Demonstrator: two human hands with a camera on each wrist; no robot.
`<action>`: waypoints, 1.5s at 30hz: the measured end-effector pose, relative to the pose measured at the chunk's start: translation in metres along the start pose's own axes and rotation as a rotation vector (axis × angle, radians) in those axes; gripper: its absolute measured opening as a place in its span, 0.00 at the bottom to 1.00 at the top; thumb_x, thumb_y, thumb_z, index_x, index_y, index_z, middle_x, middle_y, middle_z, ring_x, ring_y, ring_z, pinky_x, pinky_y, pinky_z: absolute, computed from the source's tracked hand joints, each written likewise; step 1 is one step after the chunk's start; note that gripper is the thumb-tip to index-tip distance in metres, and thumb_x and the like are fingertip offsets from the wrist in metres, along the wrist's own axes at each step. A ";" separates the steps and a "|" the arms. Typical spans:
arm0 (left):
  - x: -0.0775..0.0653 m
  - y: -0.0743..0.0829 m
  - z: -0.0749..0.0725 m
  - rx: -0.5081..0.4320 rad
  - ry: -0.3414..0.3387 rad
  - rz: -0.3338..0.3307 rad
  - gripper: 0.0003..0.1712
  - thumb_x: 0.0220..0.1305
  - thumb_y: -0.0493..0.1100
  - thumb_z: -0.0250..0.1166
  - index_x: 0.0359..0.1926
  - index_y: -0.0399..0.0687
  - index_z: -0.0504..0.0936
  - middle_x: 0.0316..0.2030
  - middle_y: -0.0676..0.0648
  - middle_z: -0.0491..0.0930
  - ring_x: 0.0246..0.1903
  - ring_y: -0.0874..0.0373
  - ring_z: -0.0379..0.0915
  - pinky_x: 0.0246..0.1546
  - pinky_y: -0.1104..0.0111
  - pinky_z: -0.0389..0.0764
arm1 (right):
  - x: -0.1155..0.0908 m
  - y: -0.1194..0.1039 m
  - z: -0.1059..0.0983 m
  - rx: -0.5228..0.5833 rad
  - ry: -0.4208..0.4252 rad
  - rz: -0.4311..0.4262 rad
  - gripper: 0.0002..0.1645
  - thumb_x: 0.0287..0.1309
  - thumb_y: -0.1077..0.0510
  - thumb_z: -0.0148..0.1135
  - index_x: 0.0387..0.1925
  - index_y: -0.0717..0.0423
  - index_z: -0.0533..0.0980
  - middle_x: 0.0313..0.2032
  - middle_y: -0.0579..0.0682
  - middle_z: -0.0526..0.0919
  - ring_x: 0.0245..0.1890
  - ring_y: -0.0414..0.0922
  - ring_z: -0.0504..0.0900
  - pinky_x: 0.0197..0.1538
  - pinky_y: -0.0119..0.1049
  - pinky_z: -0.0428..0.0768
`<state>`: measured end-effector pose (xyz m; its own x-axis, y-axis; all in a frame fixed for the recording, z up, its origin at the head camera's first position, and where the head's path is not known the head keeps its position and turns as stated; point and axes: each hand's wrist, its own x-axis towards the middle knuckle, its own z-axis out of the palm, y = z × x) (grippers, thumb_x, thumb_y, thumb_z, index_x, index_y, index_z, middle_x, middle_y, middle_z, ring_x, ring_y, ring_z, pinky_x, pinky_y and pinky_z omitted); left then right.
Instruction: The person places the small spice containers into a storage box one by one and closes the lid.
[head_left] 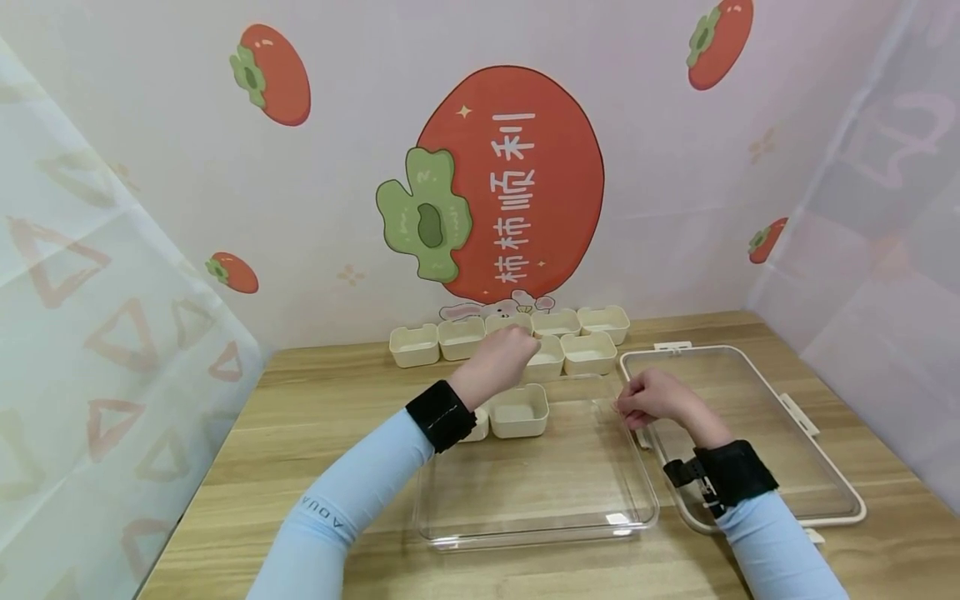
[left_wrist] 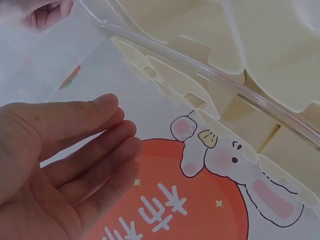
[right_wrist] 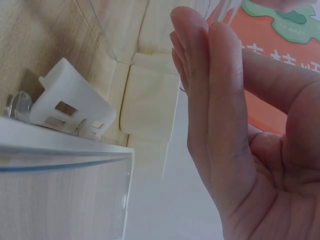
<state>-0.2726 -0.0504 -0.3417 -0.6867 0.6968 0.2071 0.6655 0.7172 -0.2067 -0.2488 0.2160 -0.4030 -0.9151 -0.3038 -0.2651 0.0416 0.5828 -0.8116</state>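
Note:
A clear plastic storage box (head_left: pixel 536 537) stands mid-table, its near rim toward me. Inside it at the far left are two small cream containers (head_left: pixel 519 417), one partly covered by my left wrist. My left hand (head_left: pixel 498 362) is over the box's far side, in front of the back containers. In the left wrist view its fingers (left_wrist: pixel 95 170) are loosely extended and hold nothing. At the box's right rim, toward the far corner, my right hand (head_left: pixel 656 398) pinches the clear edge between thumb and fingertips. The right wrist view shows these fingers (right_wrist: pixel 225 95) close up.
Several more cream containers (head_left: pixel 590 354) stand in two rows along the back wall. A clear lid (head_left: pixel 757 442) with a white frame and white side latches lies on the right of the wooden table (head_left: pixel 300 467). Printed cloth walls (head_left: pixel 322 192) enclose the table's back and sides.

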 end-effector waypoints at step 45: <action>0.041 -0.012 0.043 0.013 -0.257 -0.034 0.09 0.65 0.31 0.55 0.37 0.47 0.80 0.28 0.50 0.81 0.26 0.60 0.70 0.27 0.72 0.69 | -0.003 -0.002 0.000 -0.003 0.001 -0.005 0.12 0.59 0.63 0.59 0.34 0.74 0.78 0.24 0.52 0.83 0.23 0.40 0.83 0.31 0.36 0.83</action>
<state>-0.3213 -0.0304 -0.3724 -0.7615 0.6473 -0.0351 0.6381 0.7390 -0.2162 -0.2467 0.2157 -0.4007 -0.9159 -0.3057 -0.2602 0.0357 0.5837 -0.8112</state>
